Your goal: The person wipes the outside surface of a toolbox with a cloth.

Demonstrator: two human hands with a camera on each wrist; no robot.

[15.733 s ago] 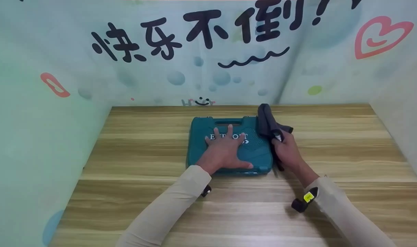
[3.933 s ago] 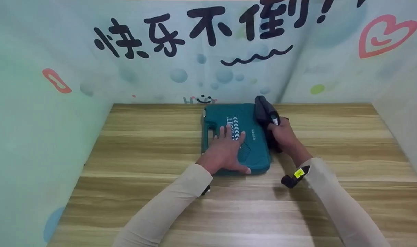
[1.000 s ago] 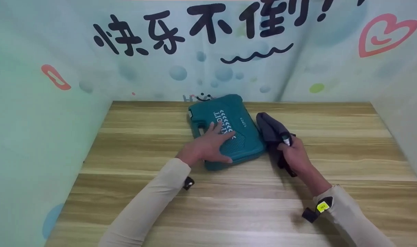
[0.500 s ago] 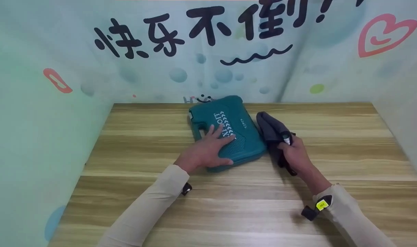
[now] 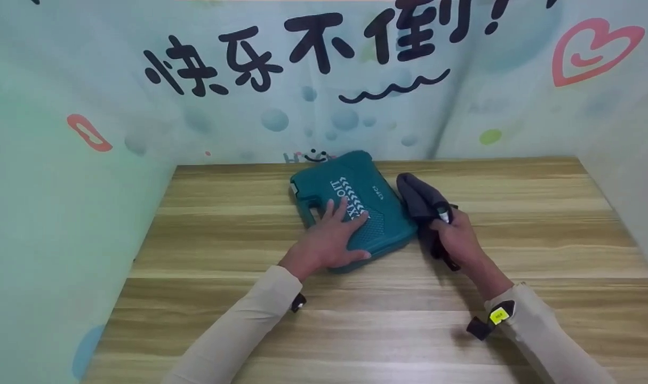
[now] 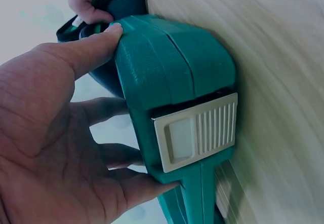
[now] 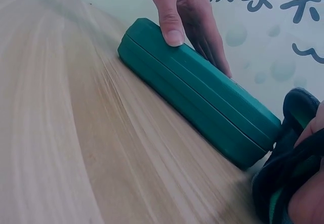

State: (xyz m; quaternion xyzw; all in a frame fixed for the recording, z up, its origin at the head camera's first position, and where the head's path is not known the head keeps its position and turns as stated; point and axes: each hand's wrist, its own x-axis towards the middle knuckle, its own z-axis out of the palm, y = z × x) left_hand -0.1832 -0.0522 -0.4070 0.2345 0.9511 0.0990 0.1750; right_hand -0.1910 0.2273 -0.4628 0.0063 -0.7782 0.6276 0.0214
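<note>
A teal plastic tool case lies closed on the table, turned at a slant, its handle opening facing left. My left hand rests on its lid with fingers spread, partly covering the white lettering. In the left wrist view, a pale latch shows on the case's side, with my fingertips touching the lid around it. My right hand grips a folded dark grey cloth, pressed against the right side of the case. The right wrist view shows the cloth at the case's corner; what lies inside its folds is hidden.
The wood-grain table runs back to a pale printed backdrop with black characters. Side panels bound the table at left and right. A camera is strapped to each wrist.
Since the earliest frame the case has been turned, its handle going from the far side to the left, then to a slant. My right hand keeps the cloth throughout; the last half second shows little movement.
</note>
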